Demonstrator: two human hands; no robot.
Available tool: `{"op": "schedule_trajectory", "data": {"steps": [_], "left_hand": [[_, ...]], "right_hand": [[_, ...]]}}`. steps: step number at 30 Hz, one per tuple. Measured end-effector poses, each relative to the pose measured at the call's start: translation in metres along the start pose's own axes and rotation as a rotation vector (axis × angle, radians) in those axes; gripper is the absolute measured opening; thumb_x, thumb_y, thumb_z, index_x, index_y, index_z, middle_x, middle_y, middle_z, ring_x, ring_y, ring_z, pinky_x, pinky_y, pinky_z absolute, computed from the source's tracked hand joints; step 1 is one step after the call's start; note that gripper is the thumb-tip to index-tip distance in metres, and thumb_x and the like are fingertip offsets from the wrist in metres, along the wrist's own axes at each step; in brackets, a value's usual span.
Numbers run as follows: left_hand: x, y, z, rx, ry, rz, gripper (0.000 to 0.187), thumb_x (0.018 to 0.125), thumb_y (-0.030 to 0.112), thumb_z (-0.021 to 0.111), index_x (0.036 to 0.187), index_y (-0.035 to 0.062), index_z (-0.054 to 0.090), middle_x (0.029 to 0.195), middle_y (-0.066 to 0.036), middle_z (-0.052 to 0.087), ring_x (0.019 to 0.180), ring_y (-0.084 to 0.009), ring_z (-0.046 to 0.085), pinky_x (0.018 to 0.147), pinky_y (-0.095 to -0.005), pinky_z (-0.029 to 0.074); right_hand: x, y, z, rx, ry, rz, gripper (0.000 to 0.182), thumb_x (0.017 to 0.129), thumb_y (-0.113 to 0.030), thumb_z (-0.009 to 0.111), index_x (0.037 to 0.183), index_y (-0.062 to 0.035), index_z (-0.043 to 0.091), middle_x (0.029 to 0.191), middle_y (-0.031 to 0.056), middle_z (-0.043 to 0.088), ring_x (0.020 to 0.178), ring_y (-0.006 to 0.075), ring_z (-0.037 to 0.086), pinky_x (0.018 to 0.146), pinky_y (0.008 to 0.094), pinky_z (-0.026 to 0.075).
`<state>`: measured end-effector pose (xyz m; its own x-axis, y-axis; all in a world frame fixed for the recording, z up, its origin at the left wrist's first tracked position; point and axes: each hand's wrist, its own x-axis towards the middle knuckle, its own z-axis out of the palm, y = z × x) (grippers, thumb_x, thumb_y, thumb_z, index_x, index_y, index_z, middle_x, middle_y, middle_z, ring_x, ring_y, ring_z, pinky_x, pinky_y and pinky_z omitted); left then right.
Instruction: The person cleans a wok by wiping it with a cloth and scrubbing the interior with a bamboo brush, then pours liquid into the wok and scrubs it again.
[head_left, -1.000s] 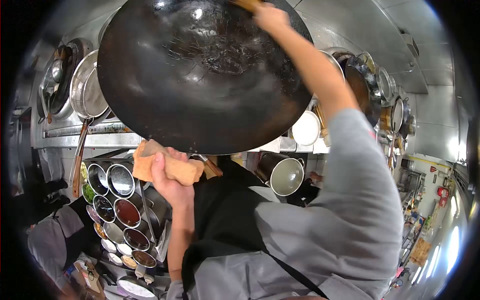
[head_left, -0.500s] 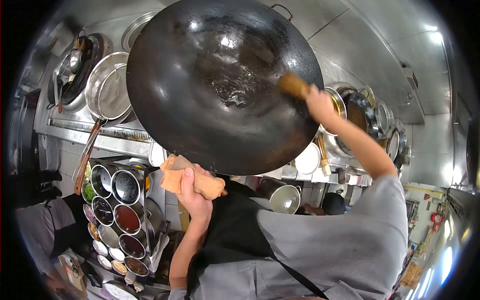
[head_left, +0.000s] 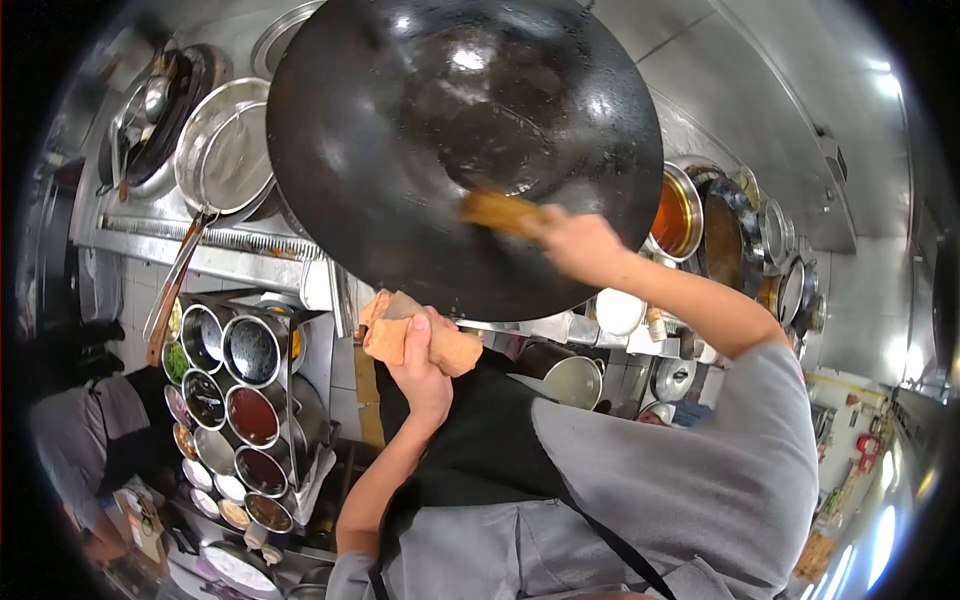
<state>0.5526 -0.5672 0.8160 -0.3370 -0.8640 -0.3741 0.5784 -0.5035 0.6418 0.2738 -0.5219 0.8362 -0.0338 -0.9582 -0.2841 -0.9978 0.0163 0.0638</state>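
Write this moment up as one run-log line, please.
left hand: grips folded cloth near wok rim | right hand: holds brush inside wok | cloth-to-wok contact: unclear | strainer: left of wok

Left hand (head_left: 421, 368) closed, thumb up, right arm bent, right hand (head_left: 585, 246) gripping

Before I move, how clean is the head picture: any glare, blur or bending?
Head view: white glare spots in the wok; brush slightly smeared, folded cloth sharper; strong lens bending toward the edges, black corners, blown-out lights at lower right.
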Motion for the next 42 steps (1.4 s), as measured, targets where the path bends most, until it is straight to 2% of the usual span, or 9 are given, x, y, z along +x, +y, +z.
{"op": "schedule_trajectory", "data": {"steps": [6, 10, 14, 18, 22, 27, 31, 38, 42], "left_hand": [[0.010, 0.005, 0.006, 0.044, 0.024, 0.041, 0.021, 0.096, 0.013, 0.057, 0.111, 0.0001, 0.050, 0.095, -0.011, 0.059, 0.079, -0.0199, 0.061, 0.072, -0.0351, 0.053], [0.012, 0.007, 0.010, 0.120, 0.105, 0.042, 0.027, 0.095, 0.023, 0.060, 0.109, 0.0014, 0.053, 0.093, -0.011, 0.062, 0.082, -0.0212, 0.062, 0.074, -0.0358, 0.053], [0.017, -0.014, -0.025, 0.212, 0.077, 0.037, 0.024, 0.094, 0.018, 0.063, 0.110, 0.0011, 0.059, 0.100, -0.006, 0.065, 0.086, -0.0145, 0.064, 0.079, -0.0313, 0.053], [0.022, 0.002, -0.001, 0.102, -0.022, 0.065, 0.031, 0.087, 0.019, 0.072, 0.112, 0.0069, 0.059, 0.097, -0.003, 0.064, 0.088, -0.0142, 0.064, 0.079, -0.0331, 0.054], [0.051, -0.025, 0.003, 0.146, 0.164, 0.361, 0.053, 0.073, 0.015, 0.076, 0.120, 0.0027, 0.053, 0.099, -0.008, 0.063, 0.094, -0.0181, 0.062, 0.087, -0.0332, 0.050], [0.036, -0.015, 0.011, 0.143, 0.212, 0.289, 0.052, 0.071, 0.016, 0.075, 0.116, 0.0001, 0.055, 0.097, -0.011, 0.064, 0.093, -0.0194, 0.064, 0.085, -0.0342, 0.051], [0.034, -0.009, 0.017, 0.173, 0.236, 0.368, 0.049, 0.070, 0.013, 0.073, 0.114, 0.0001, 0.055, 0.096, -0.009, 0.065, 0.089, -0.0175, 0.064, 0.081, -0.0337, 0.052], [0.051, -0.015, -0.001, 0.045, 0.097, 0.234, 0.028, 0.084, 0.012, 0.069, 0.109, 0.0042, 0.059, 0.095, -0.005, 0.064, 0.084, -0.0153, 0.064, 0.075, -0.0337, 0.055], [0.074, 0.037, -0.015, 0.154, -0.038, 0.147, 0.019, 0.092, 0.020, 0.065, 0.103, 0.0049, 0.062, 0.095, -0.003, 0.062, 0.087, -0.0134, 0.061, 0.079, -0.0332, 0.052]], "right_hand": [[0.177, 0.176, 0.017, -0.027, 0.458, 0.379, 0.039, 0.088, -0.019, 0.056, 0.127, -0.0174, 0.054, 0.109, 0.0184, 0.063, 0.091, 0.0393, 0.068, 0.074, 0.0513, 0.056], [0.274, 0.056, -0.032, 0.087, 0.413, 0.330, 0.038, 0.091, -0.030, 0.055, 0.127, -0.0192, 0.054, 0.109, 0.0194, 0.063, 0.096, 0.0402, 0.066, 0.078, 0.0474, 0.056], [0.140, -0.028, -0.014, 0.180, 0.480, -0.198, 0.049, 0.090, -0.029, 0.063, 0.137, -0.0205, 0.050, 0.130, 0.0226, 0.054, 0.091, 0.0430, 0.065, 0.080, 0.0472, 0.056], [0.063, 0.002, -0.040, -0.097, -0.284, 0.345, 0.037, 0.090, -0.023, 0.058, 0.127, -0.0157, 0.059, 0.119, 0.0180, 0.066, 0.110, 0.0337, 0.064, 0.084, 0.0458, 0.054], [0.218, 0.221, 0.037, 0.033, 0.134, 0.283, 0.053, 0.090, -0.046, 0.058, 0.135, -0.0167, 0.058, 0.114, 0.0229, 0.067, 0.098, 0.0448, 0.064, 0.087, 0.0497, 0.049], [0.305, 0.114, 0.003, 0.053, 0.363, -0.023, 0.057, 0.091, -0.046, 0.057, 0.140, -0.0174, 0.053, 0.116, 0.0265, 0.065, 0.098, 0.0467, 0.063, 0.087, 0.0512, 0.048], [0.182, 0.050, 0.020, 0.191, 0.277, -0.367, 0.056, 0.089, -0.022, 0.068, 0.142, -0.0138, 0.053, 0.108, 0.0242, 0.062, 0.103, 0.0393, 0.061, 0.089, 0.0439, 0.047], [0.060, 0.117, 0.014, 0.362, -0.023, 0.221, 0.050, 0.090, -0.038, 0.060, 0.129, -0.0067, 0.060, 0.104, 0.0246, 0.066, 0.097, 0.0404, 0.064, 0.080, 0.0496, 0.050], [-0.026, 0.042, -0.021, 0.181, 0.277, 0.400, 0.051, 0.088, -0.040, 0.066, 0.136, -0.0286, 0.057, 0.105, 0.0119, 0.064, 0.101, 0.0364, 0.063, 0.085, 0.0456, 0.051]]}}
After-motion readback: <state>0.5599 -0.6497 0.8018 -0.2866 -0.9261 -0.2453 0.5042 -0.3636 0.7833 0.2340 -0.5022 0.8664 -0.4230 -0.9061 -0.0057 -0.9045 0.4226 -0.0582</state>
